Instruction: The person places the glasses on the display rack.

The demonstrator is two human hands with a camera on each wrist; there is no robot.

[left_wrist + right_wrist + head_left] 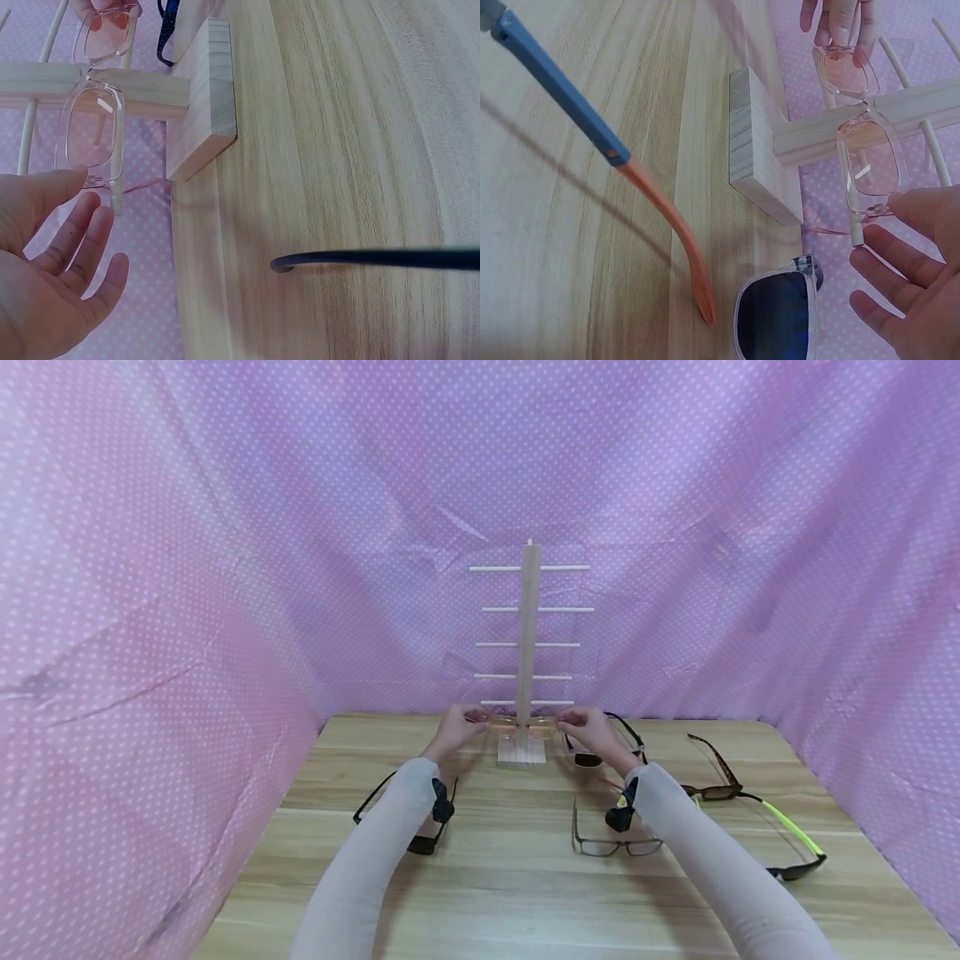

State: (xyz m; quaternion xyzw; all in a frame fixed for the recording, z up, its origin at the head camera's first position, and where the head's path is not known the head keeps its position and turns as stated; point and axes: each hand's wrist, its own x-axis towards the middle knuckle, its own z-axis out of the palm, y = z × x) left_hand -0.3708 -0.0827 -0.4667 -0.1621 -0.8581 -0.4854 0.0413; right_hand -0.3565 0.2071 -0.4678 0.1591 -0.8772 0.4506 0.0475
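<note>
Pink-tinted glasses with a clear frame point(504, 724) are at the lowest crossbar of a wooden display stand point(529, 635), their bridge in front of the post. My left hand point(459, 728) pinches one outer end of the frame; in the left wrist view the thumb lies at the hinge beside the lens point(90, 131). At the opposite end, my right hand point(592, 729) pinches the other corner, its thumb by the hinge in the right wrist view. The crossbar tip point(856, 231) is close to the right fingers. Several higher crossbars hold nothing.
Clear-framed sunglasses point(772, 315) lie by my right hand. Black-framed glasses point(423, 844) sit under the left forearm. Grey rectangular glasses point(600, 848), tortoiseshell sunglasses point(722, 792) and yellow-green sports sunglasses point(798, 835) lie around the right forearm. A dotted pink curtain point(405, 610) surrounds the wooden table point(510, 893).
</note>
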